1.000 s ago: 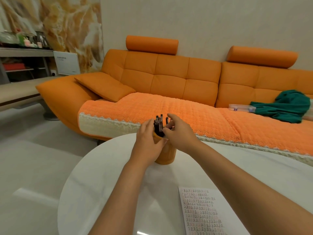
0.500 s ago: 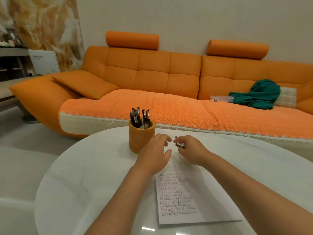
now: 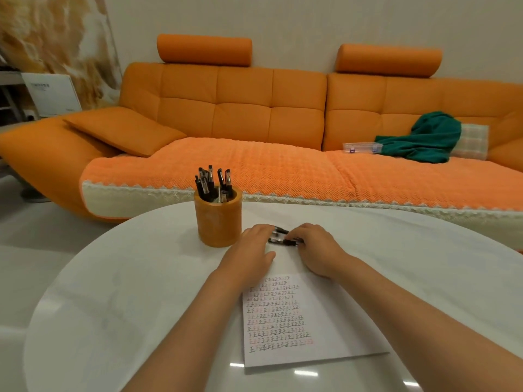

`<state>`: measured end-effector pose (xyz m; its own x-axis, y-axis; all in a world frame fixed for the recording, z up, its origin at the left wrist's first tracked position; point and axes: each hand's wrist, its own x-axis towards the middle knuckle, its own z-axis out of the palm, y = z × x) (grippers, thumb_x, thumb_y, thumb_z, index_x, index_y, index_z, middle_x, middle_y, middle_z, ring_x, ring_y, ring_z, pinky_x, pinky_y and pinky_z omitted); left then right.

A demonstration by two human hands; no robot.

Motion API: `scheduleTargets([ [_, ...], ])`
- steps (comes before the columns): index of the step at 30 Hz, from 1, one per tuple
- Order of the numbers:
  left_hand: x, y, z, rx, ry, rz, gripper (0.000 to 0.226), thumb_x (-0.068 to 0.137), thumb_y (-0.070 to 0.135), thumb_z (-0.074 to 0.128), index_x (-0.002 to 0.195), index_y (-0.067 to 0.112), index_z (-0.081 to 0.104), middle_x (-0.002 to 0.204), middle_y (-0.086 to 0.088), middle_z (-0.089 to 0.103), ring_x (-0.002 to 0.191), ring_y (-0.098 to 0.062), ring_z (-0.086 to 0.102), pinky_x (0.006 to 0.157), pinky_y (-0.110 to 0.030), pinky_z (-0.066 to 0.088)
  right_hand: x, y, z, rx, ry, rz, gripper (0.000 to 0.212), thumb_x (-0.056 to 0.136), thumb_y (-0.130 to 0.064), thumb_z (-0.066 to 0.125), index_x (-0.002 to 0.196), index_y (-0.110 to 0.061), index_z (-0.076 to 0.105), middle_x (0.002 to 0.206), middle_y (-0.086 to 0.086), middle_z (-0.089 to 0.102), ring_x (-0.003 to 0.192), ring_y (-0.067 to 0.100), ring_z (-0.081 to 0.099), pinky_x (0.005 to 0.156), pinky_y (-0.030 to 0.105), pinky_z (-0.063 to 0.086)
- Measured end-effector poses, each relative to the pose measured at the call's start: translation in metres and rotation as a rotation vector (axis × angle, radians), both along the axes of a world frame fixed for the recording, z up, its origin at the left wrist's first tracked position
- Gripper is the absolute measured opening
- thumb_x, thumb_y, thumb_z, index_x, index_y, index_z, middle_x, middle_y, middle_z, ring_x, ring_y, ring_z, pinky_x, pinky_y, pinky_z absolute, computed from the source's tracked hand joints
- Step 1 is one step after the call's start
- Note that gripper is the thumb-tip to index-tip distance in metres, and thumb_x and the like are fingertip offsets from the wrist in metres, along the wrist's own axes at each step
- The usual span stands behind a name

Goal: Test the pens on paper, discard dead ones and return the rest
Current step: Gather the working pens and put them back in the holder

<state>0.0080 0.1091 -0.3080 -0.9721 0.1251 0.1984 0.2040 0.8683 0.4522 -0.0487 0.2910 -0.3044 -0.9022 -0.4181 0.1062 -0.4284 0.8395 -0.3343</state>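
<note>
Holding black pen (image 3: 283, 241) crosswise, left hand (image 3: 252, 250) fingers curled on one end, right hand (image 3: 318, 248) on the other, over paper (image 3: 339, 329)

Orange pen cup (image 3: 218, 222) with pens (image 3: 210, 182) sticking up is standing just beside the left hand (image 3: 249, 254), blocking its far-left side, while bare worktop (image 3: 424, 264) is stretching wide to the right and near left.

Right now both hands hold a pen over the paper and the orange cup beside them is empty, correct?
Not quite: the head view shows several pens standing in the cup. The rest holds: left hand and right hand hold a pen over the paper.
</note>
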Motion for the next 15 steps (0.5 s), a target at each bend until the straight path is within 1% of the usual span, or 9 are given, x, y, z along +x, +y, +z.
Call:
scheduleTargets([
  [2,-0.004,-0.001,0.0,-0.013,-0.002,0.008,0.062,0.101,0.026,0.053,0.157,0.025,0.026,0.163,0.007,0.024,0.149,-0.014,0.02,0.119,-0.034,0.025,0.003,-0.003,0.0,-0.03,-0.018,0.067,0.043,0.095,-0.001,0.044,0.117,-0.028,0.069,0.124,0.001,0.063,0.115,0.025,0.052,0.1,0.042,0.043],
  [4,-0.006,-0.003,-0.001,-0.044,-0.027,0.02,0.062,0.102,0.026,0.052,0.157,0.024,0.025,0.163,0.006,0.024,0.149,-0.016,0.019,0.119,-0.036,0.025,0.006,-0.006,0.002,-0.046,-0.03,0.128,0.043,0.094,0.0,0.045,0.114,-0.029,0.07,0.121,-0.001,0.064,0.113,0.024,0.053,0.099,0.042,0.044],
  [6,-0.007,-0.007,-0.002,-0.089,-0.056,0.039,0.059,0.102,0.028,0.052,0.156,0.024,0.029,0.16,0.005,0.029,0.146,-0.018,0.023,0.118,-0.039,0.028,0.009,-0.009,0.002,-0.054,-0.045,0.159,0.043,0.094,-0.001,0.045,0.114,-0.032,0.068,0.119,-0.001,0.064,0.11,0.022,0.053,0.096,0.041,0.045],
  [9,-0.007,-0.012,0.0,-0.145,-0.066,0.066,0.048,0.1,0.035,0.053,0.147,0.027,0.045,0.144,0.004,0.046,0.133,-0.018,0.034,0.11,-0.038,0.036,0.012,-0.013,0.002,-0.088,-0.074,0.157,0.04,0.095,-0.006,0.047,0.116,-0.036,0.06,0.116,0.002,0.061,0.101,0.021,0.055,0.084,0.036,0.047],
  [10,-0.006,-0.013,0.0,-0.144,-0.064,0.071,0.046,0.1,0.036,0.054,0.144,0.028,0.049,0.139,0.003,0.049,0.129,-0.018,0.036,0.108,-0.037,0.037,0.013,-0.014,0.002,-0.085,-0.069,0.157,0.04,0.096,-0.007,0.047,0.121,-0.036,0.058,0.119,0.003,0.06,0.103,0.021,0.055,0.086,0.036,0.047],
  [12,-0.004,-0.015,0.002,-0.122,-0.067,0.074,0.042,0.099,0.036,0.056,0.14,0.028,0.053,0.133,0.002,0.051,0.126,-0.018,0.037,0.106,-0.036,0.038,0.013,-0.016,0.003,-0.015,-0.032,0.177,0.043,0.099,-0.009,0.047,0.136,-0.028,0.054,0.129,0.003,0.057,0.116,0.022,0.05,0.098,0.038,0.043],
  [13,-0.004,-0.015,0.003,-0.115,-0.071,0.07,0.041,0.099,0.035,0.057,0.139,0.029,0.055,0.131,0.002,0.052,0.125,-0.018,0.038,0.105,-0.036,0.038,0.013,-0.017,0.003,0.029,-0.013,0.197,0.043,0.1,-0.01,0.046,0.141,-0.024,0.051,0.131,0.003,0.055,0.12,0.023,0.046,0.102,0.039,0.04],
  [15,-0.002,-0.017,0.004,-0.109,-0.075,0.055,0.038,0.099,0.034,0.057,0.136,0.029,0.057,0.127,0.002,0.053,0.123,-0.018,0.039,0.103,-0.036,0.039,0.016,-0.02,0.004,0.09,0.004,0.235,0.041,0.102,-0.013,0.045,0.141,-0.021,0.052,0.127,0.006,0.052,0.118,0.025,0.042,0.101,0.042,0.039],
])
